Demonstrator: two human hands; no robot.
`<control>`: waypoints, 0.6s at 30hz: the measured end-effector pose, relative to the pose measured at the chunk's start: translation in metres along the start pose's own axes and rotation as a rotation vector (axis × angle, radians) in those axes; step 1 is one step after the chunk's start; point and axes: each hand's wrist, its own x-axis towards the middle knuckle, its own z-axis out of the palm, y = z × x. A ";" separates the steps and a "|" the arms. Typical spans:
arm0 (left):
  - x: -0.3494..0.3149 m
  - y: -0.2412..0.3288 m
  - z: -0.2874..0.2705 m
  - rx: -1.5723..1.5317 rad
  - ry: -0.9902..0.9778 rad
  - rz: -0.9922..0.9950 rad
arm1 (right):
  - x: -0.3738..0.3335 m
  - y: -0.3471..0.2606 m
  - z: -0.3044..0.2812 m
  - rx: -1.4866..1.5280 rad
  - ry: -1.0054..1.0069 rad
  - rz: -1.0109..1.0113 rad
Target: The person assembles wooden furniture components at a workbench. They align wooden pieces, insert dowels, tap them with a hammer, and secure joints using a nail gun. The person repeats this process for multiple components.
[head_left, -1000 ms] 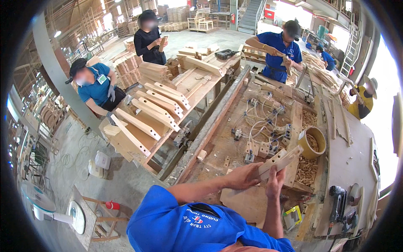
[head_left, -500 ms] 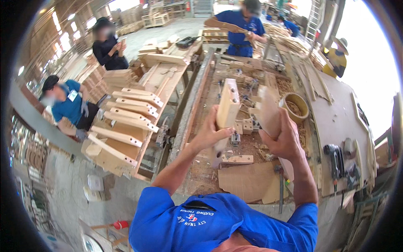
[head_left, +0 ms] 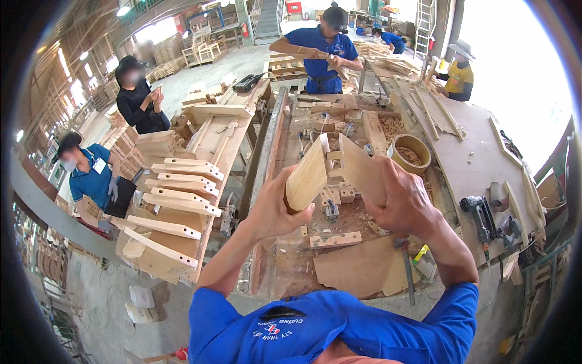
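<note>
Over the workbench (head_left: pixel 285 261), my left hand (head_left: pixel 273 205) is closed around a pale wooden piece (head_left: pixel 307 175). My right hand (head_left: pixel 405 195) grips a second, flatter-looking wooden piece (head_left: pixel 362 168) from its right side. Both pieces are raised and tilted, leaning toward each other in a narrow V. Their far ends come close together; I cannot tell whether they touch. Below them on the bench stand metal clamps (head_left: pixel 331 209) among small wooden blocks. A short drilled wooden bar (head_left: pixel 335 240) lies nearer to me, beside a sheet of cardboard (head_left: pixel 348 267).
A round tub (head_left: pixel 410 153) of small wooden pieces stands right of my hands. A hammer (head_left: pixel 406 270) lies near the front edge, and a nail gun (head_left: pixel 479 218) farther right. Several drilled wooden rails (head_left: pixel 182 182) rest on the left table. Co-workers stand left, ahead and far right.
The piece in my left hand has turned from upright, showing its drilled edge, to a slant with its broad face up. Both pieces have swung together at their far ends.
</note>
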 end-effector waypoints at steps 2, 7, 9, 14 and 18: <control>0.000 0.012 -0.005 0.077 -0.043 -0.063 | -0.005 -0.001 -0.005 -0.042 -0.012 0.026; 0.009 0.033 -0.010 0.244 -0.142 -0.077 | -0.017 0.000 -0.007 -0.098 -0.030 0.076; 0.012 0.036 -0.008 0.267 -0.164 -0.036 | -0.021 0.003 -0.007 -0.100 -0.056 0.083; 0.022 0.041 -0.008 0.267 -0.243 0.001 | -0.023 0.015 -0.010 -0.070 -0.097 0.072; 0.036 0.049 -0.006 0.343 -0.251 -0.015 | -0.027 0.021 0.003 -0.033 0.050 0.075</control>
